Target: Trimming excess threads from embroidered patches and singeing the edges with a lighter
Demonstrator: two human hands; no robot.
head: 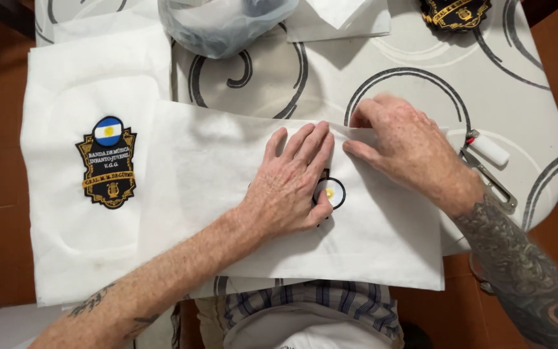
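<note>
Head view looks straight down on a round table [518,84] with a pale cover marked by dark swirls. The left hand [292,181] lies flat, fingers together, pressing a white fabric sheet [227,194] over a shield-shaped patch; only a round edge of that covered patch [332,192] shows beside the thumb. The right hand [408,152] rests just beside it, fingers curled, pinching and folding the sheet's upper edge down toward the left fingertips.

The step in hand looks like wrapping or covering the patch with the sheet. The next move would call for keeping the left palm steady so the patch does not slip while the right hand smooths the fold flat.

A second embroidered patch [106,161], black and gold with a blue-and-white roundel, sits on another white sheet [79,258] well to the left. Metal snips [489,178] with a white handle lie near the right wrist, close to the table's edge. A clear plastic bag [224,22] and a third patch [454,13] lie at the far side. The sheet's near edge overhangs the table toward the person's lap; open room remains between the hands and the bag.
</note>
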